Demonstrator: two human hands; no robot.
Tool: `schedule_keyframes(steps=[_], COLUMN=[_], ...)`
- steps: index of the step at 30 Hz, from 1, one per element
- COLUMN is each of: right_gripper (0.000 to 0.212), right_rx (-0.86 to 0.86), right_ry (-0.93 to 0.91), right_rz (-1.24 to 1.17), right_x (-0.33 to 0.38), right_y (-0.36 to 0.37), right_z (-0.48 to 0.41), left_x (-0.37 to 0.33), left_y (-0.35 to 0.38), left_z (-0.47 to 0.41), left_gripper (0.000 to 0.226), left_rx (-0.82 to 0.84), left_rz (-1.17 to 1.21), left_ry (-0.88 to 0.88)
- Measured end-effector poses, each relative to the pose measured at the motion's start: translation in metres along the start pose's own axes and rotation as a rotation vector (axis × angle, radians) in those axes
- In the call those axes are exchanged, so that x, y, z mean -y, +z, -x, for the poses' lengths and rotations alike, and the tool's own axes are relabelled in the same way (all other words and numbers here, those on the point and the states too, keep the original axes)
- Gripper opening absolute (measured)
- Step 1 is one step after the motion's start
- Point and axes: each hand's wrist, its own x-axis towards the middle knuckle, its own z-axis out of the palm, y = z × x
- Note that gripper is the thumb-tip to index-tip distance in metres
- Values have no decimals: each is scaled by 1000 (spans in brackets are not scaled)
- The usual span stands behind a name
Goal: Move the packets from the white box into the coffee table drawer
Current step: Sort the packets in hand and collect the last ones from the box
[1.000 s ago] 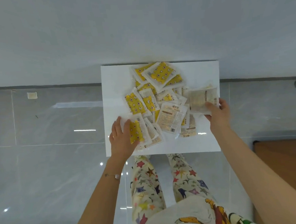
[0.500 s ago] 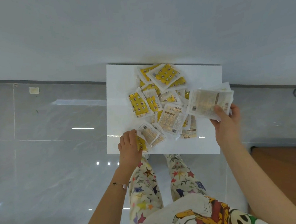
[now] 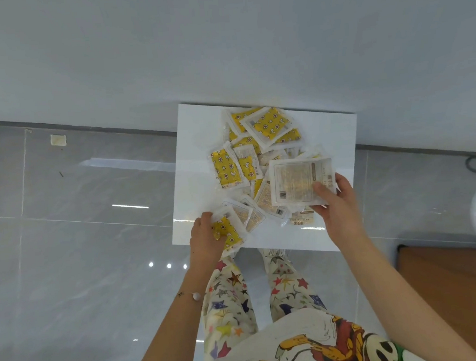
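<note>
White box rests on grey tiles, wooden surface nearby.

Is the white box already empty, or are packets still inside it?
Not empty. Many yellow and clear plastic packets still lie piled in the flat white box.

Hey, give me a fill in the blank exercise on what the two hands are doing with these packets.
1. The left hand grips a yellow packet at the near edge of the white ___.
2. The right hand holds a pale packet whose corner shows a ___.
3. A bracelet sits on the ___ wrist.
4. The trousers are printed with coloured ___.

Missing words: box; barcode; left; stars.
</note>
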Motion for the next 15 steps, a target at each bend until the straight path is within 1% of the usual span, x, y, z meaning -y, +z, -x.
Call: schedule_keyframes(steps=[3,7,11,15], right_gripper=[33,41,43,48], right_rx=[10,26,47,79], right_ry=[17,24,9,-28], right_rz=[3,42,86,137], right_x=[2,10,23,40], right_y=[3,7,9,8], right_z=[4,9,14,29], left_x=[-1,-4,-21,-46], left_y=[0,-4,-19,-48], left_z=[4,15,21,32], left_gripper=[27,19,25,31], left_rx=[4,-20,-61,-115], left_rz=[80,302,564,715], left_ry=[-54,-113,-144,-141])
